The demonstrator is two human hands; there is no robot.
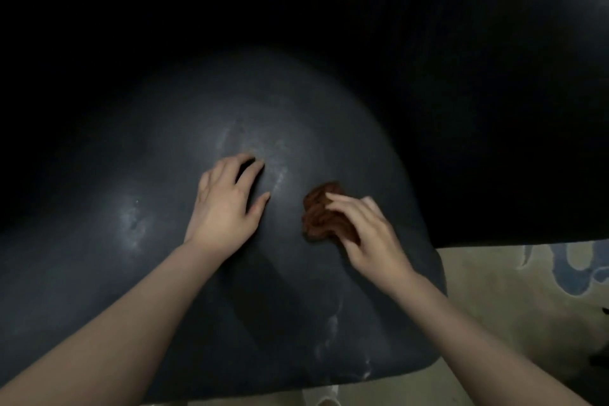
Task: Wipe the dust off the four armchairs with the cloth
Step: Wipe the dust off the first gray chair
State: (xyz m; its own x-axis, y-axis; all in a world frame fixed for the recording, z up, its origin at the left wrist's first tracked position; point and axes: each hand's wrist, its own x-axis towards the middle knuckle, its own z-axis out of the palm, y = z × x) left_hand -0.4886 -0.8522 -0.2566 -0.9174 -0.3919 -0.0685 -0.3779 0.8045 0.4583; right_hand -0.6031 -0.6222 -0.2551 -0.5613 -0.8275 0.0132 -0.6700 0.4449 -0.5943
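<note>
Cloth (321, 214): a small, rust-brown rag, bunched into a crumpled wad, lies pressed against the dark cushion of an armchair (158, 273), a little right of the cushion's middle. The view looks down from the person's head over two bare forearms that reach forward from the bottom edge.

The right hand (369, 237) holds the cloth from its right side. Its fingers (342, 199) are curled over the top of the wad and clamp it, with most of the fabric sticking out to the left of the hand.

The left hand (227, 204) rests palm down on the cushion, just left of the cloth and not touching it. Its fingers (230, 163) are apart and nearly straight, with the tips on the upholstery and the thumb pointing towards the cloth.

The cushion is wide, rounded and almost black, with a dull sheen. Pale dusty smears (131, 227) mark it left of the left hand; more streaks show above the left hand's fingertips and near the cushion's front right corner.

Behind and to the right, more dark upholstery rises, too deep in shadow to make out its shape. At the lower right, beside the armchair, lies a cream rug (514, 300) with a light blue pattern.
</note>
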